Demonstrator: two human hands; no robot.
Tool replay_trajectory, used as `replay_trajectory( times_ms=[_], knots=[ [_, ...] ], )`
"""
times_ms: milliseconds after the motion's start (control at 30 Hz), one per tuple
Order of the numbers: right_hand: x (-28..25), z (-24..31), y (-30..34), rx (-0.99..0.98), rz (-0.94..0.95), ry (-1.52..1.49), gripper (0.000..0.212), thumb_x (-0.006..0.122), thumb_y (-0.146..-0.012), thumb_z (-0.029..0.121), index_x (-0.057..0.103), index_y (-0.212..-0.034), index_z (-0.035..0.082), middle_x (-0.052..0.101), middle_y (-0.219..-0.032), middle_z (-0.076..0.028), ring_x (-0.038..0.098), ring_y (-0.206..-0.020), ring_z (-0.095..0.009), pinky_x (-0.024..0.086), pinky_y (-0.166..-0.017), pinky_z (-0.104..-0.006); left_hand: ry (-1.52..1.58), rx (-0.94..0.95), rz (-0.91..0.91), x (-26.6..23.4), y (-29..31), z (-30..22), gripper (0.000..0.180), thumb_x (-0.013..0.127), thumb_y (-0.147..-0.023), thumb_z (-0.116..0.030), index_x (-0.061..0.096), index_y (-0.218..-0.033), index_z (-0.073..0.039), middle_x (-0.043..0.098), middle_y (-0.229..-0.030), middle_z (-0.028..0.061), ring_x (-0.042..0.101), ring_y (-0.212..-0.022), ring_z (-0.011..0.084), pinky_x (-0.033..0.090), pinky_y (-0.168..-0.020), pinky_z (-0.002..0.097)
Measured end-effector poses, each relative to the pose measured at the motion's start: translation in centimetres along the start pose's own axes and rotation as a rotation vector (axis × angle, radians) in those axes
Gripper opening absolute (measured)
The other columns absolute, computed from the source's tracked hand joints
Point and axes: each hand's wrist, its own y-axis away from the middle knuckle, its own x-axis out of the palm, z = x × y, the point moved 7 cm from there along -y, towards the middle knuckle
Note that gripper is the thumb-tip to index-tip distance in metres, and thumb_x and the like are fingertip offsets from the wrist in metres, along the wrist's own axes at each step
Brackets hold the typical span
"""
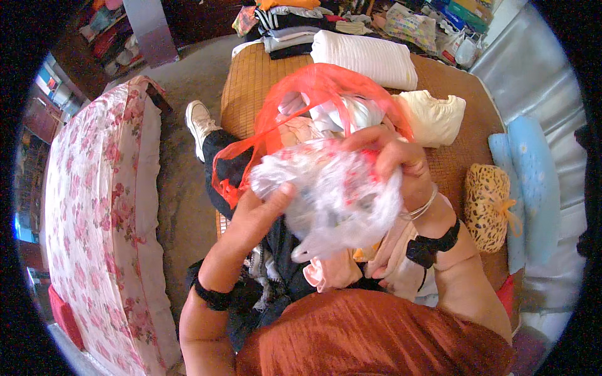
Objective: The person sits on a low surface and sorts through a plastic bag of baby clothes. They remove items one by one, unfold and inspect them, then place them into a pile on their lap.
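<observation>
White bag [332,194]: pinched at opposite sides by my left grip [257,216] and right grip [404,163], probably because limp film sags; held just nearer me than the red bag [367,78], toward the mat's [241,81] left edge.

I held a crumpled plastic bag [338,194]
My left hand [251,216] pinched one side, my right hand [407,164] curled over the other — beyond, a red bag [329,75] of clothes [351,114] sat on the woven mat [241,78], a white roll [364,59] behind and a cream garment [433,119] to its right.
</observation>
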Motion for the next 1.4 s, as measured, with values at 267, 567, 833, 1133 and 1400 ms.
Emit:
replay_trajectory(
  times_ms=[267,567,833,1133,1400],
  knots=[
    [3.4,-1.2,0.3,-0.146,0.432,0.678,0.016,0.057,-0.075,0.001,0.066,-0.084,0.011,0.053,-0.13,-0.015,0.048,-0.123,-0.032,0.04,-0.102,-0.0401,-0.019,0.042,-0.29,-5.2,2.7,3.6,0.028,0.062,-0.082,-0.001,0.063,-0.11,-0.001,0.067,-0.101,0.0048,0.063,-0.092,0.0146,0.05,-0.082,0.0292],
    [3.9,0.2,2.3,0.043,0.364,1.211,0.024,0.059,-0.071,-0.002,0.063,-0.094,0.0,0.049,-0.129,-0.019,0.048,-0.119,-0.035,0.042,-0.098,-0.0412,0.165,-0.203,-0.35,-5.7,5.5,5.6,0.028,0.053,-0.092,-0.024,0.063,-0.105,-0.002,0.067,-0.095,0.0076,0.063,-0.084,0.02,0.048,-0.078,0.0323],
    [8.6,1.1,2.6,0.101,0.344,0.941,0.035,0.065,-0.072,0.0,0.063,-0.106,0.006,0.054,-0.091,-0.013,0.057,-0.082,-0.03,0.049,-0.073,-0.0374,0.56,-0.109,-0.389,-6.1,5.4,6.0,0.029,0.05,-0.094,-0.017,0.056,-0.115,0.002,0.064,-0.105,0.0101,0.061,-0.093,0.02,0.047,-0.087,0.0325],
    [19.5,-3.0,7.2,-0.18,0.763,0.781,0.04,0.058,-0.078,0.022,0.055,-0.114,0.005,0.053,-0.119,-0.017,0.051,-0.114,-0.037,0.04,-0.099,-0.0465,-0.359,0.582,-0.078,-1.4,10.6,-4.1,0.022,0.056,-0.088,-0.006,0.056,-0.108,0.002,0.058,-0.111,0.0126,0.055,-0.101,0.0229,0.042,-0.091,0.0349],
    [18.8,-2.9,6.9,-0.156,0.851,0.6,0.016,0.057,-0.076,0.019,0.058,-0.086,0.007,0.058,-0.083,-0.01,0.058,-0.076,-0.03,0.05,-0.068,-0.0418,-1.327,0.493,0.028,2.3,5.9,1.0,0.042,0.07,-0.073,-0.015,0.054,-0.111,-0.006,0.055,-0.12,0.0094,0.043,-0.126,0.0319,0.03,-0.104,0.0572]
  ],
)
